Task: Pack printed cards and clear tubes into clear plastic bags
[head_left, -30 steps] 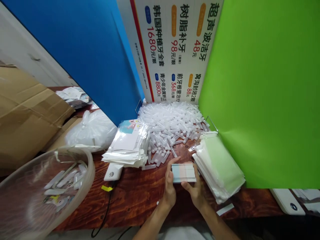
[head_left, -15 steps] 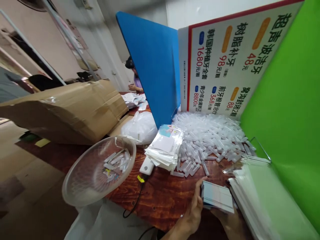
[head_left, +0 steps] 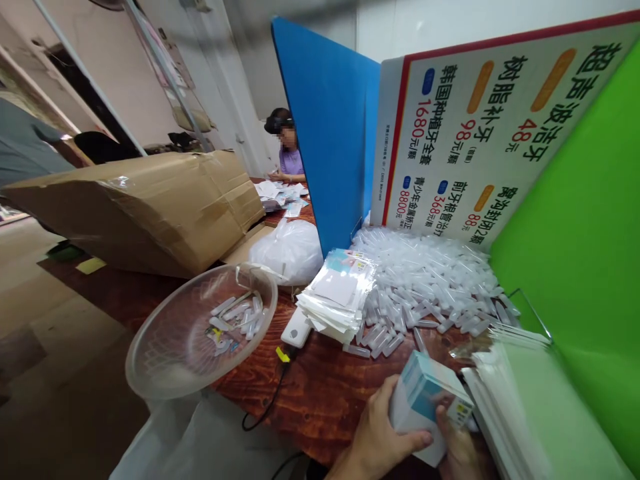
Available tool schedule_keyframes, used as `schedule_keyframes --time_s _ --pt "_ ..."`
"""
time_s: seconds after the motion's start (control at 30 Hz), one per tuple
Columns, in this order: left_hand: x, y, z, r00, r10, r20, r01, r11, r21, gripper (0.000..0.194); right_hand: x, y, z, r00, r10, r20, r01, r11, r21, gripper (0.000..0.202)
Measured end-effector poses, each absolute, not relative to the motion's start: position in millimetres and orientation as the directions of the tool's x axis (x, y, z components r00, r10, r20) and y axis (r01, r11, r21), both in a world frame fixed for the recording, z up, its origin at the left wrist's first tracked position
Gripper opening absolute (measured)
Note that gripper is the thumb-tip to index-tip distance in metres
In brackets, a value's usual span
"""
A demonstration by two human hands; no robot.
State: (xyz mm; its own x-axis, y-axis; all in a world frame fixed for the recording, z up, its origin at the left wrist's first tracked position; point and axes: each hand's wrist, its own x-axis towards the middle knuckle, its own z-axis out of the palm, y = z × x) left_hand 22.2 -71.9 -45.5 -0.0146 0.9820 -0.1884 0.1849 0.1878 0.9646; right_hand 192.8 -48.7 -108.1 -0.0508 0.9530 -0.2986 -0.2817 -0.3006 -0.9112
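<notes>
Near the table's front edge, a thick stack of blue-and-white printed cards (head_left: 417,407) is held between both hands. My left hand (head_left: 377,430) grips its left side, the thumb lying across the front. My right hand (head_left: 457,437) closes on the right side, with part of it hidden behind the cards and its thumb on the printed face. A pile of small translucent plastic tubes (head_left: 425,273) spreads just beyond. Left of that pile lies another stack of similar printed cards (head_left: 336,287). Close to my right hand is a heap of pale, flat sheets (head_left: 535,400).
A clear plastic basket (head_left: 165,353) with several tubes stands left, by a white power bank (head_left: 296,327) and its black cable. Behind are a white plastic bag (head_left: 290,250) and a cardboard box (head_left: 150,207). Blue (head_left: 325,133) and green panels (head_left: 575,220) flank a sign. Another person (head_left: 290,160) sits beyond.
The card stack has tipped up so its printed face shows, and both hands have shifted their hold around it. The view has turned slightly left, showing more of the other person.
</notes>
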Motion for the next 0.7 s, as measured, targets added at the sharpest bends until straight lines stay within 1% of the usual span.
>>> schedule_keyframes --time_s 0.03,0.1,0.17,0.2,0.3,0.5,0.7 --pt "21 -73 -50 -0.031 0.980 -0.196 0.149 0.198 0.969 0.082 187 -48 -103 -0.034 0.943 -0.332 -0.298 -0.327 -0.897 0.052" --pt "19 -75 -59 -0.063 0.976 -0.209 0.059 0.213 0.975 0.080 177 -44 -93 -0.070 0.926 -0.371 -0.292 -0.375 -0.880 0.063" --pt "18 -74 -68 -0.101 0.971 -0.218 -0.002 0.219 0.976 0.077 169 -40 -86 -0.069 0.932 -0.356 -0.255 -0.362 -0.897 0.064" --pt "17 -73 -72 -0.118 0.970 -0.214 -0.008 0.215 0.977 0.075 167 -37 -83 -0.062 0.944 -0.323 -0.239 -0.329 -0.914 0.063" --pt "16 -68 -79 -0.156 0.971 -0.183 0.050 0.193 0.980 0.071 166 -30 -77 -0.108 0.958 -0.265 -0.244 -0.283 -0.927 0.063" --pt "14 -65 -83 -0.144 0.977 -0.157 0.122 0.175 0.977 0.069 167 -29 -69 -0.161 0.961 -0.225 -0.261 -0.261 -0.929 0.058" --pt "12 -65 -91 -0.153 0.971 -0.185 0.166 0.210 0.963 0.073 166 -24 -60 -0.201 0.959 -0.200 -0.279 -0.252 -0.927 0.056"
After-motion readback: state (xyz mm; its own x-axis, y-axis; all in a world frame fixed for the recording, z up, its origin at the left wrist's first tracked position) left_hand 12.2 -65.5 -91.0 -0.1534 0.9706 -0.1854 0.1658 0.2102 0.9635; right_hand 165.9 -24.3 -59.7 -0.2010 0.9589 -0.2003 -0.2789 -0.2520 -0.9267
